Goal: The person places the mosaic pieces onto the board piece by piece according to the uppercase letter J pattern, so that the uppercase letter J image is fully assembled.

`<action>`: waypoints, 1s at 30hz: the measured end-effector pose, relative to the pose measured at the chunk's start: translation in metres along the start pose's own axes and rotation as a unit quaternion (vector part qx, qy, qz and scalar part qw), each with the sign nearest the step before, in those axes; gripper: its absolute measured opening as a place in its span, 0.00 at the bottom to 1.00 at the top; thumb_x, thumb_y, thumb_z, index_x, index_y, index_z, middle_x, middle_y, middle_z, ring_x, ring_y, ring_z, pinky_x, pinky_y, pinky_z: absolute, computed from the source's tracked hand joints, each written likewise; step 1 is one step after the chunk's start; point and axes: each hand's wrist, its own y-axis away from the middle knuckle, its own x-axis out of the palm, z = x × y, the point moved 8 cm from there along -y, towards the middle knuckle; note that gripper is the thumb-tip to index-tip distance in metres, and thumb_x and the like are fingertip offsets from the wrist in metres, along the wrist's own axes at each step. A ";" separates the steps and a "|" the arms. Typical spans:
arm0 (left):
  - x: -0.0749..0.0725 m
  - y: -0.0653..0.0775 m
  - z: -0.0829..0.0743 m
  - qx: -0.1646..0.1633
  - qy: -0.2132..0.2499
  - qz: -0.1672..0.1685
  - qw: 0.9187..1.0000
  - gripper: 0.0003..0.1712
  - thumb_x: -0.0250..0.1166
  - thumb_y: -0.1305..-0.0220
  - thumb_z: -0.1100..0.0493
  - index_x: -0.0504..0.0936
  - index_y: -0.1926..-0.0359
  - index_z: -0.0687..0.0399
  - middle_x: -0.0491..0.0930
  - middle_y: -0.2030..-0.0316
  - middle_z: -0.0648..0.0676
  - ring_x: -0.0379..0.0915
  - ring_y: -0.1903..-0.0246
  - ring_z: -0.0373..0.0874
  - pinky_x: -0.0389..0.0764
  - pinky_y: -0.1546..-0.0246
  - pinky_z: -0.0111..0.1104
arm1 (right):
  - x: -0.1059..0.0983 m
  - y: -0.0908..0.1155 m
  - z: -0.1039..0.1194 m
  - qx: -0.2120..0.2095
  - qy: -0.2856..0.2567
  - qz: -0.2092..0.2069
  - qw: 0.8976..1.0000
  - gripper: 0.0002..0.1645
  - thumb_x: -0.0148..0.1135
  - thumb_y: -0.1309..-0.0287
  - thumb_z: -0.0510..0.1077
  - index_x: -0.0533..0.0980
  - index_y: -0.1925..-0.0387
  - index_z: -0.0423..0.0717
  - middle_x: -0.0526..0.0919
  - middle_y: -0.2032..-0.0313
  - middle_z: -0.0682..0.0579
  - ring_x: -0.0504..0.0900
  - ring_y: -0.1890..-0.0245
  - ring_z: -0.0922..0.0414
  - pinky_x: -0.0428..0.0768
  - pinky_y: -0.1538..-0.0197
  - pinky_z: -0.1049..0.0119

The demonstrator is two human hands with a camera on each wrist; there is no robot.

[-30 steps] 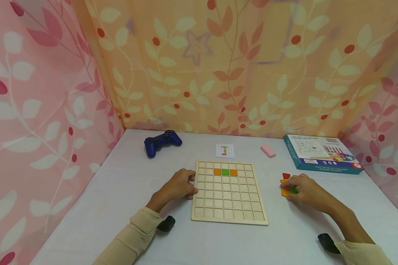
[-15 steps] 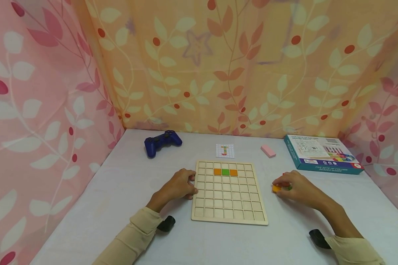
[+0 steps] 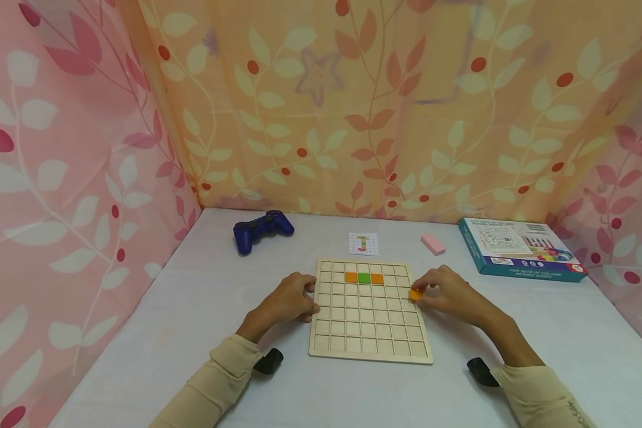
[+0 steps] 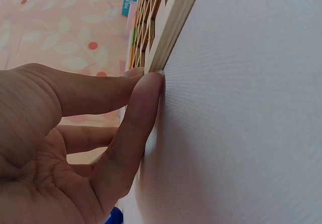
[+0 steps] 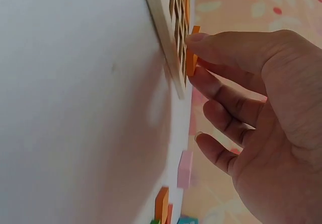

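A pale wooden grid board [image 3: 368, 330] lies on the white table, with an orange tile [image 3: 351, 277], a green tile [image 3: 364, 278] and another orange tile [image 3: 377, 279] side by side in one row near its far edge. My left hand [image 3: 287, 298] is at the board's left side, thumb and a finger pinching its edge, as the left wrist view shows up close. Between thumb and fingertips, my right hand [image 3: 452, 295] pinches an orange square tile [image 5: 192, 58] over the board's right edge. The other fingers of that hand are loosely bent.
Behind the board lies a small pattern card [image 3: 363, 244]. A pink eraser-like block [image 3: 433, 244] and a box [image 3: 521, 248] are at the back right, a blue game controller [image 3: 263, 230] at back left. Loose tiles [image 5: 161, 204] show low in the right wrist view.
My right hand has picked an orange tile from the loose tiles at the right and carried it left to the board's right edge. The left hand has stayed in place.
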 end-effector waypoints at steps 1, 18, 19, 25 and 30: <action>0.000 0.000 0.000 0.000 -0.001 0.000 1.000 0.37 0.74 0.41 0.77 0.72 0.31 0.72 0.71 0.49 0.60 0.79 0.72 0.41 0.91 0.70 0.32 | 0.001 -0.003 0.003 0.000 -0.005 0.002 1.000 0.17 0.75 0.39 0.47 0.89 0.50 0.48 0.87 0.57 0.57 0.74 0.51 0.52 0.77 0.53 0.60; 0.000 0.000 -0.001 -0.006 -0.007 -0.001 1.000 0.40 0.75 0.41 0.76 0.71 0.28 0.72 0.71 0.50 0.59 0.78 0.72 0.41 0.90 0.70 0.32 | 0.024 -0.047 0.049 -0.059 -0.026 0.024 0.998 0.17 0.77 0.37 0.48 0.89 0.50 0.45 0.88 0.55 0.55 0.74 0.50 0.51 0.77 0.50 0.60; 0.000 0.000 -0.001 -0.007 -0.006 0.000 1.000 0.40 0.75 0.41 0.76 0.71 0.28 0.72 0.71 0.50 0.59 0.78 0.72 0.41 0.90 0.70 0.32 | 0.025 -0.049 0.052 -0.063 -0.029 0.024 0.997 0.18 0.78 0.38 0.48 0.89 0.50 0.45 0.88 0.55 0.55 0.74 0.50 0.51 0.77 0.50 0.60; 0.000 0.000 0.000 -0.007 0.001 0.004 1.000 0.41 0.74 0.41 0.77 0.70 0.28 0.72 0.71 0.50 0.59 0.78 0.72 0.41 0.90 0.70 0.33 | 0.033 -0.059 0.063 -0.074 -0.024 0.032 0.996 0.17 0.77 0.38 0.47 0.89 0.50 0.44 0.87 0.55 0.54 0.73 0.51 0.52 0.75 0.48 0.58; 0.000 0.000 -0.001 -0.003 -0.004 0.004 1.000 0.41 0.75 0.41 0.76 0.70 0.27 0.72 0.71 0.50 0.59 0.78 0.71 0.41 0.90 0.70 0.33 | 0.038 -0.063 0.072 -0.095 -0.001 0.030 0.995 0.16 0.78 0.38 0.48 0.90 0.52 0.45 0.87 0.57 0.54 0.73 0.53 0.53 0.74 0.50 0.58</action>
